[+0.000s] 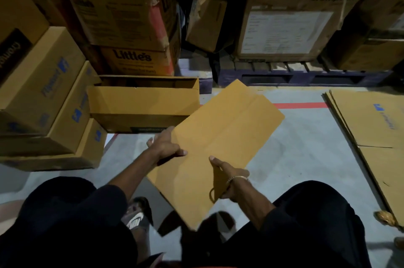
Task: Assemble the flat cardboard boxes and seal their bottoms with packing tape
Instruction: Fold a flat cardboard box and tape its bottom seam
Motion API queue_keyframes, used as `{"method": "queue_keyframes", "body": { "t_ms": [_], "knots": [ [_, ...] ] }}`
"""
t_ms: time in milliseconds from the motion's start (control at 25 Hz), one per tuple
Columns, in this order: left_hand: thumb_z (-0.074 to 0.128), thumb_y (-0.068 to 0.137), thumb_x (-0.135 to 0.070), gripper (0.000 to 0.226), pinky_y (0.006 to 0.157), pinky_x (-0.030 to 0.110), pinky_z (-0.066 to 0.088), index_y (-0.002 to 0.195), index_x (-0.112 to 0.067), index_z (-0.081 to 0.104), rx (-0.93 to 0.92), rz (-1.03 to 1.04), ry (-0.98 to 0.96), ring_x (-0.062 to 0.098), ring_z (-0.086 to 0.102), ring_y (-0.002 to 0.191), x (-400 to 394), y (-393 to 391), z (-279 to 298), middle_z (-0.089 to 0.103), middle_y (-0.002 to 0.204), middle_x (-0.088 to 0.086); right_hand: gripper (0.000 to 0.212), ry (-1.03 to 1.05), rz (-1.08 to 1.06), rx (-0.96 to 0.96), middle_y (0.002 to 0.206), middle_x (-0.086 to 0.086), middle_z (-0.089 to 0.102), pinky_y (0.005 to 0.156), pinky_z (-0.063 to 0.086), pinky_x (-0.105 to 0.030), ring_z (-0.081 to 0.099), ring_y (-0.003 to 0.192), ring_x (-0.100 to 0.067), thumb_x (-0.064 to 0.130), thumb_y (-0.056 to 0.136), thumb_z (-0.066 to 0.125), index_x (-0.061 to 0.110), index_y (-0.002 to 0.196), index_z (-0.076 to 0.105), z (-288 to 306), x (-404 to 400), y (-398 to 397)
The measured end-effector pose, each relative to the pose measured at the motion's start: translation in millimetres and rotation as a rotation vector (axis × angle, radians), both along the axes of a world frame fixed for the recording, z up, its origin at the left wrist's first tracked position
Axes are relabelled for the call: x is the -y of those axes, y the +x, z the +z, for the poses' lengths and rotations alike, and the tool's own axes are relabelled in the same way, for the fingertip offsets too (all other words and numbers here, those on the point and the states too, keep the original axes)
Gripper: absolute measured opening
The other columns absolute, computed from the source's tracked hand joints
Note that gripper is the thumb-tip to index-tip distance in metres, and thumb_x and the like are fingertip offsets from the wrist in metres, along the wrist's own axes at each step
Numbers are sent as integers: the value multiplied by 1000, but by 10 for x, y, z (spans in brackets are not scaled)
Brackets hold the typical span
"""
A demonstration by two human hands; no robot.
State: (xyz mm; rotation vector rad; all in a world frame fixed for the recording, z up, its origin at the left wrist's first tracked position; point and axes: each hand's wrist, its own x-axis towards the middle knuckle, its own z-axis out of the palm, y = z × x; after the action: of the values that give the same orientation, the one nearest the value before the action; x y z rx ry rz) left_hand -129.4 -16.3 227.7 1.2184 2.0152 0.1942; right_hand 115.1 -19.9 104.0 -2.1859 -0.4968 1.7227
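Note:
A flat, folded cardboard box (220, 136) hangs tilted above the grey floor between my knees. My left hand (166, 145) grips its left edge, thumb on top and fingers underneath. My right hand (229, 180) holds a flap at the lower right edge, thumb on the top face. An assembled open box (142, 104) lies on its side just beyond my left hand. No packing tape is visible.
Stacked printed cartons (43, 93) rise at the left. More cartons sit on a dark pallet (306, 77) at the back. A pile of flat boxes (376, 136) lies on the floor at the right, past a red floor line (301, 105).

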Motion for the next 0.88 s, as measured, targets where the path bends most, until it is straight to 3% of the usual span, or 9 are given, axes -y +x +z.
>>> {"method": "queue_keyframes", "body": {
  "t_ms": [120,200,280,440,520,600,680,760,880],
  "knots": [
    [88,70,-35,101,101,44,27,155,-40,34,-73,-133,-45,35,33,139,-193,-368,168,47,148,10,164,1,-232,-52,137,-13,60,72,58,-66,64,108,-45,69,-1,96,8,143,47,67,480,-456],
    [86,71,-26,98,102,45,27,154,-38,36,-115,-224,-71,33,33,138,-331,-613,227,48,145,9,104,-43,-240,-152,114,-14,64,62,62,-55,66,90,-42,55,33,104,3,113,62,742,814,-940],
    [80,74,-19,96,110,47,28,156,-35,34,-158,-302,-105,33,35,139,-441,-801,150,48,148,6,74,-110,-236,-255,103,-11,65,60,63,-48,69,81,-39,48,54,101,4,101,64,868,981,-1307],
    [68,82,-16,86,122,65,11,158,-29,30,-264,-386,-148,37,31,147,-580,-1014,-192,37,160,7,119,-199,-191,-329,94,-14,74,57,62,-47,73,73,-36,78,25,91,10,120,69,248,1029,-1768],
    [76,78,-14,90,118,67,19,156,-28,33,-320,-419,-148,37,35,146,-643,-1050,-262,40,157,8,140,-207,-109,-231,102,-13,73,68,63,-48,72,81,-35,98,19,74,7,125,64,-235,1034,-1831],
    [84,76,-13,103,114,58,35,160,-28,27,-389,-425,-143,36,33,147,-618,-1039,-257,33,160,12,147,-283,94,-211,107,-14,71,82,61,-47,71,87,-33,112,29,45,0,122,64,7,973,-1800],
    [85,79,-16,100,102,52,48,160,-29,29,-488,-341,-80,38,36,141,-441,-992,-204,31,155,16,120,-371,203,-336,88,-18,71,66,60,-35,68,71,-29,102,70,30,-7,102,69,621,830,-1730],
    [80,84,-19,76,88,48,54,150,-26,43,-557,-264,39,35,44,129,-194,-928,-189,39,142,14,71,-288,342,-393,70,-17,69,52,52,-26,64,54,-26,60,101,46,-5,87,68,828,641,-1614],
    [62,95,-12,45,83,44,57,138,-22,57,-528,-150,262,29,54,118,197,-789,-291,54,131,8,51,173,657,11,56,-7,70,58,62,-39,68,47,-25,54,84,73,7,65,70,824,381,-1368]
  ]
}}
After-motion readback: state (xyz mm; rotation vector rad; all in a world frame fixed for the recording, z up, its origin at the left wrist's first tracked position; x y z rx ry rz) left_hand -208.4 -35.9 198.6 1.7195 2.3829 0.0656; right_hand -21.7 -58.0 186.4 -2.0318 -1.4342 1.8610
